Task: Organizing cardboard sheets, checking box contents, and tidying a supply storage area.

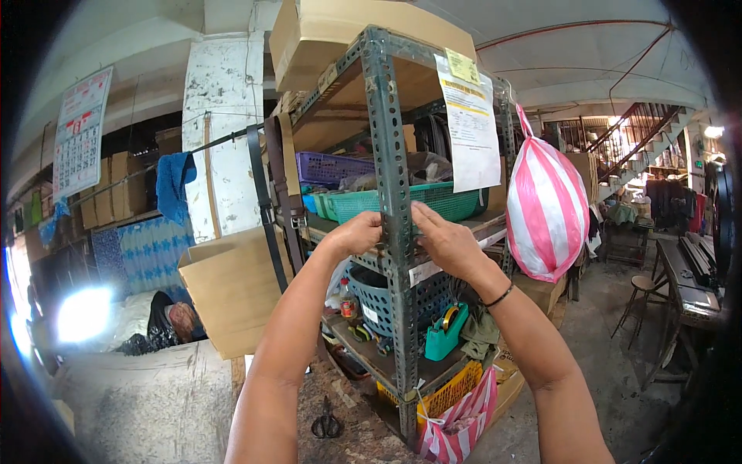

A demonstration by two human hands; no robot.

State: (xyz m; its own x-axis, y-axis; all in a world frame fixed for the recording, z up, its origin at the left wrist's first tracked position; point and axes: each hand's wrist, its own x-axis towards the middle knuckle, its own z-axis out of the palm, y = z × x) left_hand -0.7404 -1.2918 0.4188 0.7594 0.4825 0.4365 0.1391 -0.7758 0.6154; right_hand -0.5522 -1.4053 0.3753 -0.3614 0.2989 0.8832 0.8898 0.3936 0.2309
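Observation:
A dark green perforated metal post (399, 309) of a shelf rack stands in front of me, with one hand at either side of it. My left hand (357, 234) is closed, its fingers curled; the fingertips are hidden at the post. From the right, my right hand (452, 241) comes in with its fingers pressed together and bent toward the post. What either hand pinches, if anything, is hidden. Just behind the hands, a green mesh basket (440, 199) sits on the shelf, with a purple basket (332, 168) beyond it.
Below are a blue-grey basket (367, 292), a teal tape dispenser (447, 334) and a yellow crate (456, 390). Scissors (326, 421) lie on the worktop. Belts (267, 205) and a pink-striped bag (547, 205) hang beside the rack. Cardboard boxes (232, 290) stand left; a stool (638, 298) stands right.

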